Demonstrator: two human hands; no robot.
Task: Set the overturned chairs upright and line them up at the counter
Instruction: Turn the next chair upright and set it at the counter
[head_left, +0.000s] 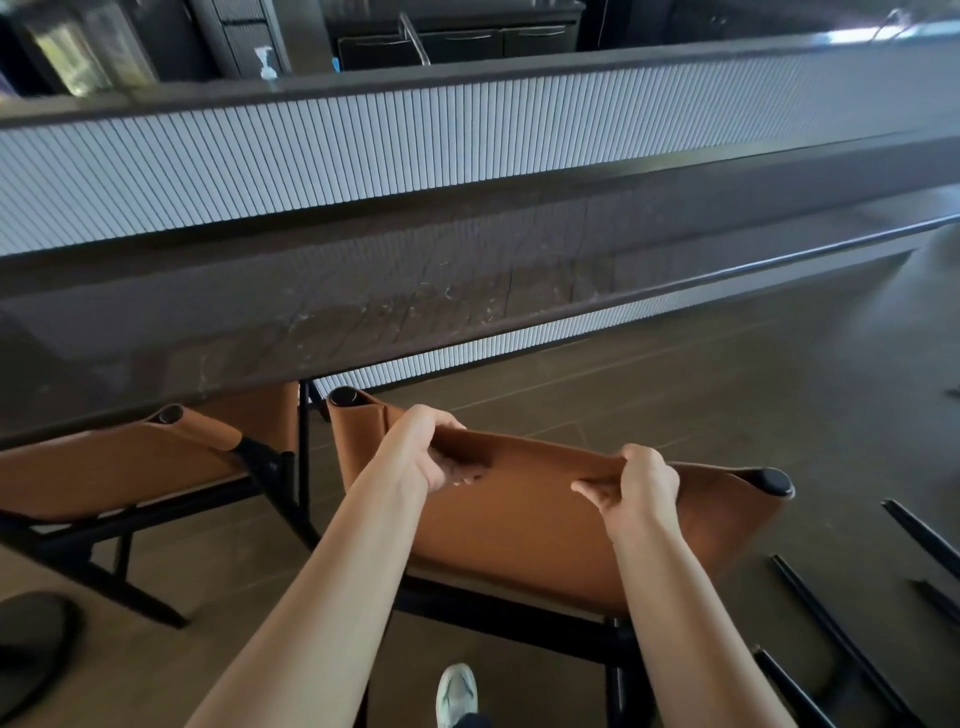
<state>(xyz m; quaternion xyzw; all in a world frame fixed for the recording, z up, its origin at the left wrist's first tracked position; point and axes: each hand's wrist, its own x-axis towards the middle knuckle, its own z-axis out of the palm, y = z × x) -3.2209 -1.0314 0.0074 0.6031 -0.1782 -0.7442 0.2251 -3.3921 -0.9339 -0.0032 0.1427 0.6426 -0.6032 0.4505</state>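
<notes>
My left hand (422, 451) and right hand (643, 488), set apart, each gripped the top edge of the tan chair (519, 535), upright at the bench (363, 296); a second chair (114, 467) beside it was half hidden under the bench. Black bars (821, 613) at right were cut off; I could not tell what they were.

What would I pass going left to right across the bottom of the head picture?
Dark round object → brown chair tucked under the counter → left hand → right hand, both gripping the second chair → thin black bars on the floor.
</notes>
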